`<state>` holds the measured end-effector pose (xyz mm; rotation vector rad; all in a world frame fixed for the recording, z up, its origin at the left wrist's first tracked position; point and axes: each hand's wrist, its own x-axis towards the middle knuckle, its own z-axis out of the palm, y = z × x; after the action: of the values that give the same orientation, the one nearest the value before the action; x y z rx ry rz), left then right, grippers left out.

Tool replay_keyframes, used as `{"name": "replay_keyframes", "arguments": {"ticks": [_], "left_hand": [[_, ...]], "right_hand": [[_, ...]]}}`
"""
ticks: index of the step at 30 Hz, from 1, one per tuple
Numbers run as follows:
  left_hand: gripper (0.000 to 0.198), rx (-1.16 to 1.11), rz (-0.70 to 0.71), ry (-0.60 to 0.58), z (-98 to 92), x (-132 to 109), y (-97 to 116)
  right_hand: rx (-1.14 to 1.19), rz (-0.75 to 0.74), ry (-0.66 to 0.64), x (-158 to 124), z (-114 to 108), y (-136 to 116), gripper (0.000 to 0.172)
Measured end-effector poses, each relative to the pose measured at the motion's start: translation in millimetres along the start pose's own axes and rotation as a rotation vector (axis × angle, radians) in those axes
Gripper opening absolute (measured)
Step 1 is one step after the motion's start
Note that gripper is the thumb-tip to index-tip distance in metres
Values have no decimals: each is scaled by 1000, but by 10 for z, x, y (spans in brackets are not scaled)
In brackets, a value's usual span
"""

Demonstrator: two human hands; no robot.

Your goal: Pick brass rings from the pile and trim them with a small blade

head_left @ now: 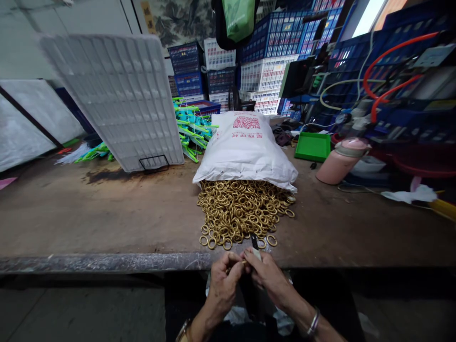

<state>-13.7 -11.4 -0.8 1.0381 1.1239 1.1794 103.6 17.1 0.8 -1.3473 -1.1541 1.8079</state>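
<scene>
Just in front of the table's near edge, my two hands meet at the fingertips. My left hand [224,280] is closed in a pinch on a gold-coloured ring [244,262], mostly covered by the fingers. Against it, my right hand [270,278] is closed around a knife-like tool [254,242] with a dark flat tip and a pale section; the tip points toward the table. Beyond the hands lies a heap of gold-coloured rings [238,209], spilling from the mouth of a white woven sack [245,156] with red print.
On the wooden table [107,218] a white ribbed plastic panel [121,99] stands tilted at left, near bright green and blue plastic pieces [192,126]. To the right are a green tray [312,146] and a pink bottle [342,161]. Stacked crates [267,76] fill the back.
</scene>
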Motion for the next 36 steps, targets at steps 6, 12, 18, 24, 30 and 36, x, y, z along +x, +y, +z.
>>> {"name": "replay_keyframes", "arguments": {"ticks": [6, 12, 18, 24, 30, 36], "left_hand": [[24, -76, -125, 36, -9, 26, 30], [35, -58, -207, 1, -38, 25, -38], [39, -82, -258, -11, -45, 43, -52], [38, -111, -262, -28, -71, 21, -86], [36, -143, -268, -25, -76, 6, -120], [37, -154, -307, -10, -76, -19, -128]], "right_hand": [[-108, -126, 33, 92, -17, 115, 37], [-240, -200, 71, 143, -37, 86, 28], [-323, -241, 86, 113, -10, 42, 27], [-331, -267, 89, 122, -1, 86, 29], [-361, -235, 63, 130, 1, 82, 30], [-365, -242, 89, 124, 11, 97, 31]]}}
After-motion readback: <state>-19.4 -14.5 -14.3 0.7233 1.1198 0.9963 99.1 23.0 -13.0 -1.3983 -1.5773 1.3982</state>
